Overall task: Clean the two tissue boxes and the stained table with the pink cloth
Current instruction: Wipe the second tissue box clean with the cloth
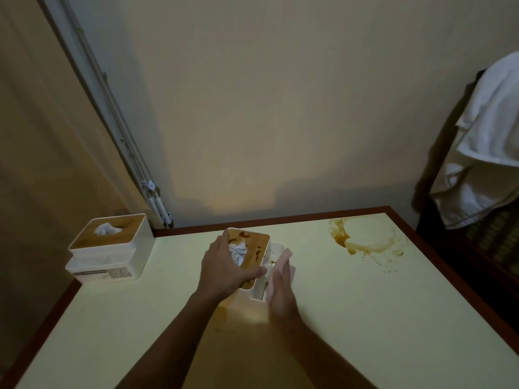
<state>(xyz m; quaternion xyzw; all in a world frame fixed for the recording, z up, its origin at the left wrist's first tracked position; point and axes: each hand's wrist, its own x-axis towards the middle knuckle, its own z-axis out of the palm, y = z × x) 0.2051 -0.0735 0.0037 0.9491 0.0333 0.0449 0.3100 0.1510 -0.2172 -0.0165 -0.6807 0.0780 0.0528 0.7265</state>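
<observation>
A white tissue box (257, 297) with a stained brown lid stands mid-table. My left hand (224, 265) grips its top, fingers over the lid and the white tissue. My right hand (280, 287) presses the pink cloth (286, 261) flat against the box's right side, over its side compartment. A second tissue box (112, 248) with a brown lid and a tissue poking out sits at the table's far left corner. A brown ring-shaped stain (362, 240) with small specks marks the pale yellow table (365, 318) at the far right.
The table has a dark wooden rim and stands against a beige wall. A dark chair draped with a white towel (488, 147) stands at the right. A white pipe or rail (118, 130) runs down the wall corner behind the left box.
</observation>
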